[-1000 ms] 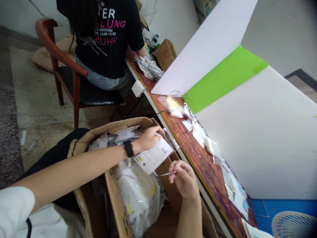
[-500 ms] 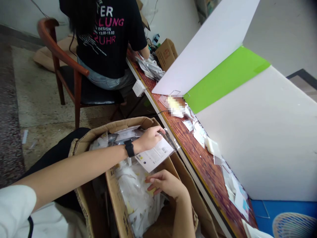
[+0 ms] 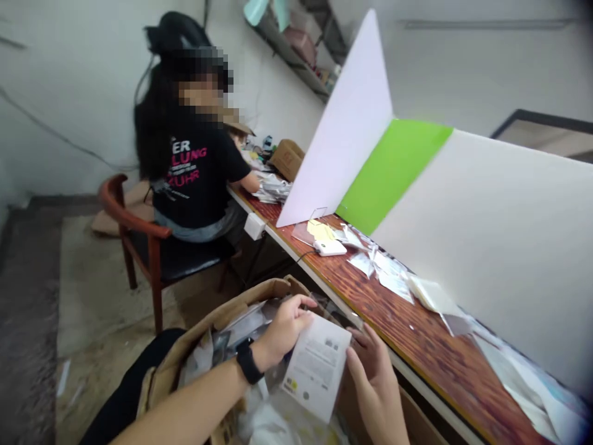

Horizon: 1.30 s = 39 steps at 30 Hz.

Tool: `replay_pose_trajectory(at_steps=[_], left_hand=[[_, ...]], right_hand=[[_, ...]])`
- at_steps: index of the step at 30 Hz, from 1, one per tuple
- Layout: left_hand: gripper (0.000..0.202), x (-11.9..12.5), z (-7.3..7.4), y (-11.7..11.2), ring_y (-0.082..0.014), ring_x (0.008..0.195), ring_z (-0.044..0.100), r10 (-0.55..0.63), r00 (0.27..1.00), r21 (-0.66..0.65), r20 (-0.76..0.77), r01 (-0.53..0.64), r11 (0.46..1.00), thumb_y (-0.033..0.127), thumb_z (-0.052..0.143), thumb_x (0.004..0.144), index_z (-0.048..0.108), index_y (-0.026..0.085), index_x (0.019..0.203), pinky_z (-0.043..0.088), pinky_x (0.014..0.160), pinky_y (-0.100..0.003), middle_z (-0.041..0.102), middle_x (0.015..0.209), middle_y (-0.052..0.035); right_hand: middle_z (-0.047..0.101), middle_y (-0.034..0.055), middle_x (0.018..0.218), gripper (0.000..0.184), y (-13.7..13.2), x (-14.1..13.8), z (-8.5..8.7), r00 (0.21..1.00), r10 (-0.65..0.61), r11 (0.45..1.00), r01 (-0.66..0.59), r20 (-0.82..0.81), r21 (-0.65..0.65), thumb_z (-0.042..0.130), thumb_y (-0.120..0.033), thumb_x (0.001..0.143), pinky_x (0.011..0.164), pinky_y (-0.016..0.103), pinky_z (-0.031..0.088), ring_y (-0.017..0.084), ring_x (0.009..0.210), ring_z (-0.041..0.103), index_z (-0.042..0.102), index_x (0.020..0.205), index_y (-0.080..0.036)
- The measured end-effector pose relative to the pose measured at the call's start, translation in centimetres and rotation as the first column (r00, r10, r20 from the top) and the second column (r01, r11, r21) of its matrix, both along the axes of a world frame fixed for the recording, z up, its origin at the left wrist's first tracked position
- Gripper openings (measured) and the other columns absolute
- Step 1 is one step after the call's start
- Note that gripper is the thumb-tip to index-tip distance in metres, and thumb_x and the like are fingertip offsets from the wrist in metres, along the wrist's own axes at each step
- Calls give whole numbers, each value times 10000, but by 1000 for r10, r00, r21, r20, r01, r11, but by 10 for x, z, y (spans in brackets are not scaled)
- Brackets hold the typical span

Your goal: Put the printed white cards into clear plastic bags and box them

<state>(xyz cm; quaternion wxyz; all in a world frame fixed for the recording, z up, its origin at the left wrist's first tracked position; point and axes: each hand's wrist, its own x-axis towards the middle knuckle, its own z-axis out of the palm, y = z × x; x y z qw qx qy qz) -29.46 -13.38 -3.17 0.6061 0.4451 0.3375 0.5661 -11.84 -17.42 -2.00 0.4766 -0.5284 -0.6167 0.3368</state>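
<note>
My left hand (image 3: pixel 283 327), with a black watch on its wrist, grips the top edge of a white printed packet (image 3: pixel 316 366). My right hand (image 3: pixel 373 374) lies against the packet's right side, fingers curled round its edge. Both hands hold the packet upright above an open cardboard box (image 3: pixel 217 321) on my lap. The box is filled with several clear plastic bags and white packets.
A wooden bench (image 3: pixel 407 334) runs along my right, strewn with small plastic bags, a white device (image 3: pixel 330 248) and yellow paper. White and green partition boards (image 3: pixel 393 167) stand behind it. A person in a black shirt (image 3: pixel 194 173) sits on a wooden chair (image 3: pixel 139 235) further along.
The camera has tilted up. My right hand came up out of the box onto the packet's right side. The packet now stands more upright between both hands.
</note>
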Motion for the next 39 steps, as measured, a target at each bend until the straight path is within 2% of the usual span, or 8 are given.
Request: replay_pose_trajectory(at_steps=[2,5,11,18,33,35,37,39], left_hand=[[211,1,-1,0,-100,463,477,-59,998,-8,-20,59,998,257,529,762,486,167,948,338,460,-217,547,585,30],[259,5,-1,0,-104,472,491,-145,988,-21,-49,144,989,292,554,778,482,171,995,343,464,-218,575,602,21],[290,12,-4,-3,-91,446,451,-187,976,-34,-108,185,982,323,570,792,485,177,1027,313,441,-212,583,601,21],[276,9,-3,-3,-128,536,552,-75,987,-56,-144,67,996,325,567,796,491,192,1026,386,497,-232,633,691,-9],[269,4,-10,-1,-197,686,674,-53,997,-117,-60,45,992,276,614,768,491,175,984,484,605,-271,714,771,-66],[267,4,-9,0,-200,686,678,-57,998,-126,-37,52,991,282,617,767,488,177,977,498,622,-288,715,790,-68],[267,4,-8,2,-200,668,678,-56,998,-142,-8,54,988,290,616,768,480,181,970,508,619,-301,716,802,-67],[270,4,-7,3,-200,644,677,-52,998,-159,20,54,986,296,616,766,471,181,964,513,598,-305,716,798,-65]], right_hand=[[474,135,1231,411,-1,0,1,975,-173,952,129,139,278,565,-358,829,907,513,448,284,1078,541,448,1204,-237],[362,144,1330,210,-3,-5,6,888,-282,868,77,362,490,553,-278,831,990,550,358,325,1238,389,589,1024,-204],[218,115,1461,177,-3,-13,2,801,-227,893,-56,554,447,530,-246,835,1006,593,308,356,1319,257,613,986,-209],[225,113,1475,173,-3,-20,-1,811,-167,926,-66,560,371,499,-242,837,1020,615,261,354,1345,217,592,977,-206],[260,120,1481,161,-3,-32,-6,801,-151,937,-71,580,341,466,-202,833,1028,651,161,346,1368,179,604,916,-203],[260,141,1473,182,-2,-31,-7,815,-216,928,-1,538,374,492,-217,827,1032,640,181,348,1359,203,586,982,-200],[265,175,1457,345,-1,-29,-6,873,-283,920,130,397,369,535,-250,810,1027,590,270,329,1322,299,495,1148,-190],[355,208,1391,565,2,-25,-4,945,-282,944,242,164,227,571,-313,791,938,511,425,290,1169,500,332,1285,-173]])
